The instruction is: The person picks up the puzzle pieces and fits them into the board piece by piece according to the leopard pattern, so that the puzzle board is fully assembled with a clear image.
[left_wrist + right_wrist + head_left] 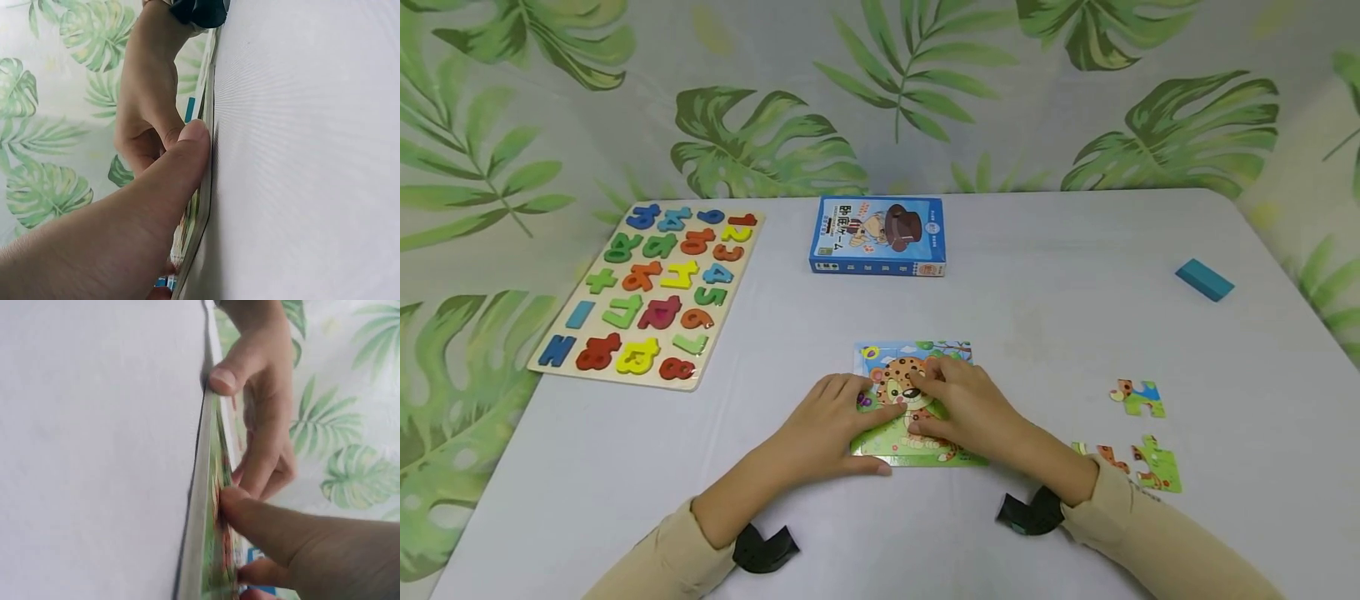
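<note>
A jigsaw puzzle (880, 446) with a spotted cartoon leopard on green grass lies flat in its frame, in the middle of the table in the head view. My left hand (827, 425) rests over its left side, index finger stretched across the picture and thumb along the near edge. From the right, my right hand (973, 408) touches the leopard with its fingertips and its thumb set apart. In the right wrist view the right thumb (262, 519) presses on the puzzle face (215, 544), while the left thumb (225, 380) lies at the board's edge.
Loose puzzle pieces (1161, 467) lie right of the right forearm, with another joined bit (1141, 398) beyond them. A wooden number board (647, 296) stands at the far left, a blue game box (877, 236) at the back. A teal block (1205, 280) sits far right.
</note>
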Demonstrator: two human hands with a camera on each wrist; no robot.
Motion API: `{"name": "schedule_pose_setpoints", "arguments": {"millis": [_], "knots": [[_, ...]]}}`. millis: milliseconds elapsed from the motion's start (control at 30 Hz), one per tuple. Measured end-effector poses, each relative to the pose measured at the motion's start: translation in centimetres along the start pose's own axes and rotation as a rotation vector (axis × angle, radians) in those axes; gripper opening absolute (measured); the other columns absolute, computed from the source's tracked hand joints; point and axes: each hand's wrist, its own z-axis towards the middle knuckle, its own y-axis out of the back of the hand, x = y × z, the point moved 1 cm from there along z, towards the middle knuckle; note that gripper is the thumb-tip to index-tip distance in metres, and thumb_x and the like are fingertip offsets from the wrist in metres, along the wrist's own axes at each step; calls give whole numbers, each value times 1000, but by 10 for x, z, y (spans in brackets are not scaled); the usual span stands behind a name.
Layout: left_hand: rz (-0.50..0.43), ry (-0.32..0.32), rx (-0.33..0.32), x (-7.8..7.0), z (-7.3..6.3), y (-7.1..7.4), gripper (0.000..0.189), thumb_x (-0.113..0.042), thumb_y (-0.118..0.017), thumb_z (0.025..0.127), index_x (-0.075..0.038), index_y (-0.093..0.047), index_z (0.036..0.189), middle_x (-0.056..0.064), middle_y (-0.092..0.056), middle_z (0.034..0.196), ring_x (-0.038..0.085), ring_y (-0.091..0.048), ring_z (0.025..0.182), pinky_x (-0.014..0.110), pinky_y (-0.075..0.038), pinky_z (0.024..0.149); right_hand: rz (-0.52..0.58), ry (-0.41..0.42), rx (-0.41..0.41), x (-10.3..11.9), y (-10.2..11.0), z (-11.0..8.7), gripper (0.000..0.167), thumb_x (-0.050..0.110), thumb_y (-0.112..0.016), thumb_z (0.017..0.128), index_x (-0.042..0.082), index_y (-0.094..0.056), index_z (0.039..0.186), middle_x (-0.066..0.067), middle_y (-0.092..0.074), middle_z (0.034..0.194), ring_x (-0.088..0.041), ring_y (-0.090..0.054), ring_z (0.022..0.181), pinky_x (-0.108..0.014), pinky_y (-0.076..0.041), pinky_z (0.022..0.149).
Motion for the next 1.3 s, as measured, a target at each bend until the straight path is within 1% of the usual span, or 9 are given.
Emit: {"name": "schedule_pose_setpoints", "arguments": {"millis": [100,300,500,667,900,1000,1133,1233,1300], "knots": [[-43,-9,-2,1,0,0,71,-71,-45,75,-28,-46,132,10,-32,138,28,-27,125,44,-22,101,42,-4,39,-4,1,-1,66,45,-69,74,5,-55,124,-1,-45,98,-15,-38,82,-30,-31,67],[-92,-14,8,2,0,-2,72,-70,-45,76,-26,-44,134,7,-27,144,25,-19,131,45,-17,104,217,-55,144,-16,3,-6,74,50,-66,74,14,-43,135,-6,-41,124,-26,-35,113,-49,-30,90],[-90,5,14,1,2,-3,73,-71,-45,75,-27,-44,134,6,-26,144,25,-19,131,44,-16,104,408,-128,135,-22,20,-17,70,36,-70,77,20,-38,137,-7,-29,135,-28,-27,124,-52,-34,93],[-90,16,21,1,2,-3,74,-71,-46,75,-27,-43,134,5,-26,144,25,-19,131,44,-15,104,423,-96,18,-32,45,-36,69,24,-71,77,13,-37,136,-7,-28,136,-25,-29,124,-46,-35,95],[-91,23,28,0,1,-2,74,-70,-47,74,-27,-43,134,5,-26,144,25,-19,131,44,-16,104,283,-29,-239,-55,82,-77,82,1,-78,66,11,-37,136,-4,-35,134,-8,-35,112,-12,-29,90],[-90,22,28,0,1,-2,74,-70,-47,74,-27,-43,135,5,-26,144,25,-19,131,44,-15,104,268,-69,-302,-66,93,-96,85,-8,-78,61,9,-39,135,-4,-37,132,-5,-34,111,-10,-27,88],[-88,24,31,1,1,-2,75,-71,-46,74,-27,-43,135,5,-26,144,24,-18,131,44,-15,105,277,-186,-341,-84,99,-119,84,-8,-77,62,11,-40,135,4,-37,132,-1,-32,112,-16,-27,92],[-91,28,36,1,1,-3,75,-71,-46,74,-27,-42,135,4,-25,144,24,-18,132,44,-14,105,280,-243,-356,-99,97,-131,82,-7,-76,64,11,-40,135,7,-37,131,1,-31,112,-13,-24,94],[-96,29,36,0,1,-3,75,-71,-47,74,-27,-42,135,4,-25,144,24,-17,132,44,-14,105,275,-267,-362,-107,94,-138,80,-6,-75,66,11,-40,135,8,-37,130,3,-32,112,-4,-21,88]]}}
